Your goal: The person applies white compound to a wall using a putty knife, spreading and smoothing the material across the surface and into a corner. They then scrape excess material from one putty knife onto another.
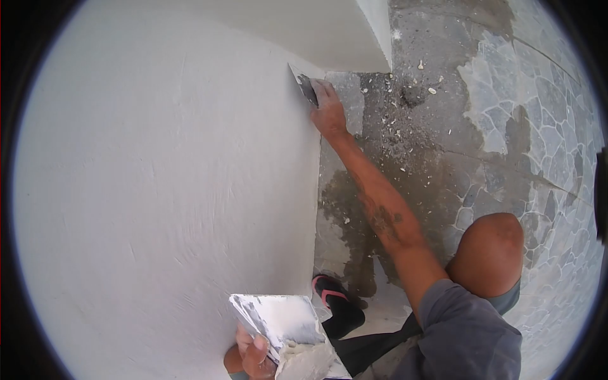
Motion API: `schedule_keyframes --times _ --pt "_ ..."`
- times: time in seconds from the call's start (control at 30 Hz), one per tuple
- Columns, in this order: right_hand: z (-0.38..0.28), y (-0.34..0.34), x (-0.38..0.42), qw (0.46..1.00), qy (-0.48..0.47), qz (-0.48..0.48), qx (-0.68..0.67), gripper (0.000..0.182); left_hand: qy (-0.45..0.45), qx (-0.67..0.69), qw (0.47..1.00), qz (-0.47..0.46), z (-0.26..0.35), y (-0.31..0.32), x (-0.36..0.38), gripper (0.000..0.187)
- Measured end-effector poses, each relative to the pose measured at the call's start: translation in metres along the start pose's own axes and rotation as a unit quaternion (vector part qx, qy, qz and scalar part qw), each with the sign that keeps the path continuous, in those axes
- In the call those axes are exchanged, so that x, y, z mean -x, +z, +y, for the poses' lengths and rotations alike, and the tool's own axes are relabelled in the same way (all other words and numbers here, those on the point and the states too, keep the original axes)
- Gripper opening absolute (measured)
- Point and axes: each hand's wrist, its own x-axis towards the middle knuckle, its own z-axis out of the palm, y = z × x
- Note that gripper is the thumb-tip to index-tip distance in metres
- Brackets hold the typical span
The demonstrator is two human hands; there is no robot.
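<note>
My right hand (pixel 329 109) is stretched forward, its fingers wrapped round a plastering trowel (pixel 304 83). The trowel's thin blade lies against the pale wall (pixel 190 158), low down near the inner corner. Close to my body, my left hand (pixel 254 356) grips the edge of a flat putty board (pixel 278 316), with the thumb on top. White smears cover the board, and a thick lump of wet putty (pixel 307 362) sits on its near part. Most of the left fingers are hidden beneath the board.
A wall projection (pixel 329 38) juts out ahead. Along the wall's foot, the grey floor (pixel 437 120) is wet in patches and strewn with white crumbs. Irregular stone paving (pixel 557 126) lies to the right. My bent knee (pixel 489 253) and a foot in a flip-flop (pixel 329 292) are near the wall.
</note>
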Motion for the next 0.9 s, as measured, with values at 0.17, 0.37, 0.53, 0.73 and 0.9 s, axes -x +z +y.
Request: schedule_keyframes --times 0.17,0.37,0.53,0.73,0.9 --pt "-0.017 -0.016 -0.005 0.999 -0.007 -0.039 -0.019 0.066 0.003 0.002 1.0 -0.002 0.001 0.003 0.001 0.06" --pt "-0.027 -0.012 -0.005 0.999 -0.026 0.026 -0.017 0.059 0.007 0.0 1.0 -0.001 0.001 0.007 0.001 0.061" --pt "-0.041 -0.016 -0.014 0.998 -0.031 0.019 -0.048 0.059 0.01 -0.001 1.0 -0.003 0.001 0.008 0.0 0.061" --pt "-0.046 -0.007 -0.027 0.997 -0.053 0.05 -0.007 0.06 0.01 0.0 1.0 -0.004 0.001 0.009 0.002 0.062" --pt "-0.042 -0.003 -0.036 0.996 -0.056 0.065 -0.009 0.058 0.009 0.0 1.0 0.001 0.0 0.011 0.004 0.062"
